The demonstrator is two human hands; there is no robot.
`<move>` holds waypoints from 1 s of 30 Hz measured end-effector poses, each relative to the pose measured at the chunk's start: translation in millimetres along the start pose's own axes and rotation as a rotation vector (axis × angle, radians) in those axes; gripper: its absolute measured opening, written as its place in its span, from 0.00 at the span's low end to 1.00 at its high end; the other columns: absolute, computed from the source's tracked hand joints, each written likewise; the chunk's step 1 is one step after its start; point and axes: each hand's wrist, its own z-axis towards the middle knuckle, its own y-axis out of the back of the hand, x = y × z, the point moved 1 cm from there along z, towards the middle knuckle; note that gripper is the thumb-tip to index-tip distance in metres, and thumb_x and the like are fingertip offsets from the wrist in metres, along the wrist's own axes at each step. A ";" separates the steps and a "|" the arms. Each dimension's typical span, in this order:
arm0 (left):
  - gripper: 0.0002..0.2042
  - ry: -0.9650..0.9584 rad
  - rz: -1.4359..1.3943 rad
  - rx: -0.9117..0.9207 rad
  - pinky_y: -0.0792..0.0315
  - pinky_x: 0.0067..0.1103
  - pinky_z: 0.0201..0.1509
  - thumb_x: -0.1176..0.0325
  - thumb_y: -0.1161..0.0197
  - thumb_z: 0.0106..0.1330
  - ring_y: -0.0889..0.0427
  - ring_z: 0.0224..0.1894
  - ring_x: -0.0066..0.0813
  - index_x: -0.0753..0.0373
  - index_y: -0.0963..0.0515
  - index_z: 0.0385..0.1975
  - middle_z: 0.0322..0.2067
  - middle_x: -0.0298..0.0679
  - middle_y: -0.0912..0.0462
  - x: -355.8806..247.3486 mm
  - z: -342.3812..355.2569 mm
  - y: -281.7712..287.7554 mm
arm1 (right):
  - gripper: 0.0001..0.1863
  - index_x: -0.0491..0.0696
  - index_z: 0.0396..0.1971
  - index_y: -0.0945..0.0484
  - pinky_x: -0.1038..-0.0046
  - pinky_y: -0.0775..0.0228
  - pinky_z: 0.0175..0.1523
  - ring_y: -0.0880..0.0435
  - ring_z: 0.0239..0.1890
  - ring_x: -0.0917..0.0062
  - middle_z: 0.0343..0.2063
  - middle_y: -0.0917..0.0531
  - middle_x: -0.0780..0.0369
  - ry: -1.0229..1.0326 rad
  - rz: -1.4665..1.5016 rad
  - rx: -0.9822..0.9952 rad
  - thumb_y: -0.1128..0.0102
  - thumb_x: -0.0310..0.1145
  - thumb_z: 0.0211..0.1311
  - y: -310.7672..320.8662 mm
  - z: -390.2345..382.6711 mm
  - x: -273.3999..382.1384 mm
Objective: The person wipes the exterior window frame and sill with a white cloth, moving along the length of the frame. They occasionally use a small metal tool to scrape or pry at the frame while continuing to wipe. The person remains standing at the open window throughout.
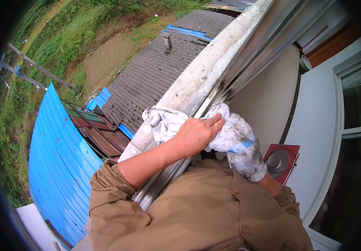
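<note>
My left hand (198, 133) is bare and reaches across the window track (205, 102), its fingers pressed together over white fabric. A smudged white cloth (163, 119) spreads out from under that hand onto the outer sill. My right hand is hidden inside a fluffy white covering (237, 131), grey with dirt and with a light blue patch near the wrist. Fingertips of my left hand lie against this covering. Whether the cloth and the covering are one piece, I cannot tell. How the right fingers are held is also hidden.
Metal window frames (264, 46) stand along the track ahead. Outside and below are a pale concrete ledge (197, 77), a grey corrugated roof (147, 71) and a blue metal sheet (59, 167). Indoors, a red square object with a round grille (279, 162) sits near a white door frame (310, 117).
</note>
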 end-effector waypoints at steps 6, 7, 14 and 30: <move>0.17 -0.075 -0.004 0.105 0.24 0.28 0.29 0.73 0.46 0.55 0.18 0.29 0.35 0.62 0.24 0.46 0.49 0.40 0.23 21.9 12.8 -3.4 | 0.17 0.47 0.44 0.24 0.61 0.34 0.53 0.25 0.47 0.59 0.43 0.22 0.56 -0.015 -0.087 0.026 0.45 0.26 0.50 -18.0 1.4 -2.5; 0.20 -0.061 -0.014 0.130 0.25 0.28 0.29 0.75 0.47 0.54 0.18 0.29 0.37 0.59 0.26 0.50 0.51 0.39 0.24 23.0 14.0 -5.8 | 0.17 0.46 0.44 0.24 0.62 0.35 0.54 0.26 0.48 0.59 0.44 0.23 0.56 -0.018 -0.118 0.051 0.45 0.27 0.51 -18.7 0.8 -3.0; 0.21 -0.061 0.076 0.175 0.24 0.30 0.31 0.78 0.47 0.51 0.18 0.32 0.39 0.61 0.25 0.48 0.52 0.39 0.25 21.2 30.9 -14.7 | 0.18 0.47 0.43 0.24 0.61 0.34 0.52 0.26 0.48 0.59 0.44 0.23 0.55 -0.086 -0.044 -0.041 0.46 0.26 0.49 -27.6 -1.2 -21.1; 0.20 0.002 -0.175 0.053 0.25 0.34 0.32 0.81 0.42 0.42 0.20 0.32 0.46 0.65 0.25 0.41 0.42 0.48 0.21 -0.4 -11.1 27.0 | 0.15 0.52 0.41 0.21 0.61 0.36 0.55 0.25 0.47 0.62 0.39 0.21 0.60 0.122 0.053 0.029 0.44 0.27 0.51 3.6 23.9 24.1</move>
